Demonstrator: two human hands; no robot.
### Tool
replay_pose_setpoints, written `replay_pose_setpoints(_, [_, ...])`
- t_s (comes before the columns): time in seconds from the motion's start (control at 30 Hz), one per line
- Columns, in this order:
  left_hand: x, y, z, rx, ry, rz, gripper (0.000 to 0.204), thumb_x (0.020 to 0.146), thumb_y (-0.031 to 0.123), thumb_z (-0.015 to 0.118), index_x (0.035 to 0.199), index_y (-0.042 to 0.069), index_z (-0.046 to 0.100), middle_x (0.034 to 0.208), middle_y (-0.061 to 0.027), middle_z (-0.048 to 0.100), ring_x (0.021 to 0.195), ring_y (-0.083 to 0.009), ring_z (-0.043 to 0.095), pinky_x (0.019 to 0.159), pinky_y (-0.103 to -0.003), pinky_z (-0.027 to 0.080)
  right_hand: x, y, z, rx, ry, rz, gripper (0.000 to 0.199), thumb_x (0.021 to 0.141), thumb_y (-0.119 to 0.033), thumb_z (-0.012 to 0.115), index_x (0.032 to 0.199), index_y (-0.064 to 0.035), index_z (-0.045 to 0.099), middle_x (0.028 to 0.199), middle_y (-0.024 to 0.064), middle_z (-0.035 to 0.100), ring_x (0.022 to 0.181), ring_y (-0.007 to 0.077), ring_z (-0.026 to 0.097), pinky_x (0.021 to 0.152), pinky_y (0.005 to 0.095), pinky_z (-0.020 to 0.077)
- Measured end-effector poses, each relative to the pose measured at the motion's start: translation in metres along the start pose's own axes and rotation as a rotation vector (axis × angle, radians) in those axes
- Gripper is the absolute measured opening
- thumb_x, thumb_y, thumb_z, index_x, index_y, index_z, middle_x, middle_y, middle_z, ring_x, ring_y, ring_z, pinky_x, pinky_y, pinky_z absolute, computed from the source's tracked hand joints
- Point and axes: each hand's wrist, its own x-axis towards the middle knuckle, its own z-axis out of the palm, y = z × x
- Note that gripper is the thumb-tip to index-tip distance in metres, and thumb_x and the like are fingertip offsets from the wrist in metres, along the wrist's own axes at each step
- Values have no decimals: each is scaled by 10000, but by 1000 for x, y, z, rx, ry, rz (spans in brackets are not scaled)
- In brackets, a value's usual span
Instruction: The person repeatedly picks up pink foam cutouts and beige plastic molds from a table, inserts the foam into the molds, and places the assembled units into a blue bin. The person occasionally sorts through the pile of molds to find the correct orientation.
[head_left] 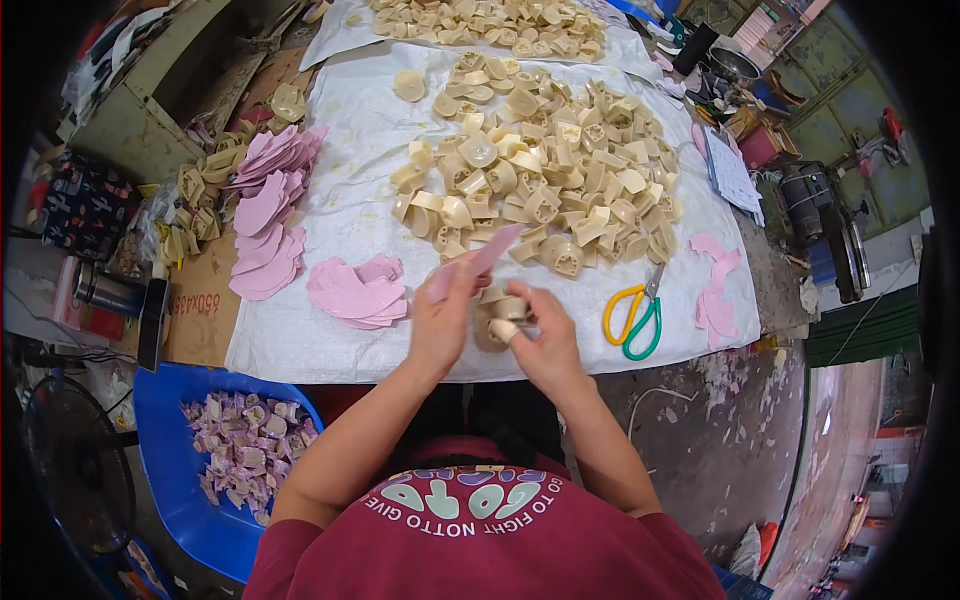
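Note:
My left hand pinches a flat pink cut piece, which sticks up from its fingers. Right beside it, my right hand is closed around a beige plastic shoe heel; the fingers partly cover it. Both hands are close together above the front edge of the white sheet. Just beyond them spreads a large heap of beige heels. A small pile of pink pieces lies left of my left hand. Scissors with yellow and green handles rest right of my right hand.
A long overlapping stack of pink pieces lies at the left. Pink scraps and a paper pad are at the right. Below left, a blue tub holds pinkish pieces, beside a black fan. More heels lie at the far end.

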Motion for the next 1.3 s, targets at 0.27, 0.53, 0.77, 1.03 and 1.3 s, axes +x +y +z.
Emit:
replay_pose_setpoints(0.27, [44,11,28,339,-15,189,338,1010,277,475,860,-2,594,729,-46,622,679,-90,532,617,-266,433,32,-7,-17,-80,98,-289,536,703,33,633,1233,-5,563,1179,173,611,1099,348,574,929,406,477])
replay_pose_setpoints(0.53, [75,2,26,-198,390,51,323,1006,323,467,944,23,569,728,-69,609,621,-153,577,564,-313,463,48,-10,13,15,384,-244,495,705,43,655,1192,-25,598,1161,165,620,1074,338,590,927,399,476])
replay_pose_setpoints(0.77, [88,19,0,-504,365,-99,337,1004,339,463,975,18,559,770,-105,619,611,-219,596,559,-354,491,42,15,4,-427,156,-279,519,753,19,590,1266,-55,561,1400,169,445,1297,371,406,1065,478,325])
replay_pose_setpoints(1.03, [24,24,-16,-443,146,-281,329,1002,314,493,997,10,621,886,-119,678,719,-183,644,656,-315,492,48,-35,7,-299,189,-401,445,780,-97,679,1212,-45,586,1361,169,494,1312,378,398,1074,488,309])
replay_pose_setpoints(1.3, [-15,58,-36,-461,46,-288,396,959,220,573,1250,-43,515,1294,-168,548,1135,-263,588,936,-409,517,22,-61,9,505,108,-152,352,789,4,683,1130,-18,601,1052,145,657,950,238,661,840,328,513])
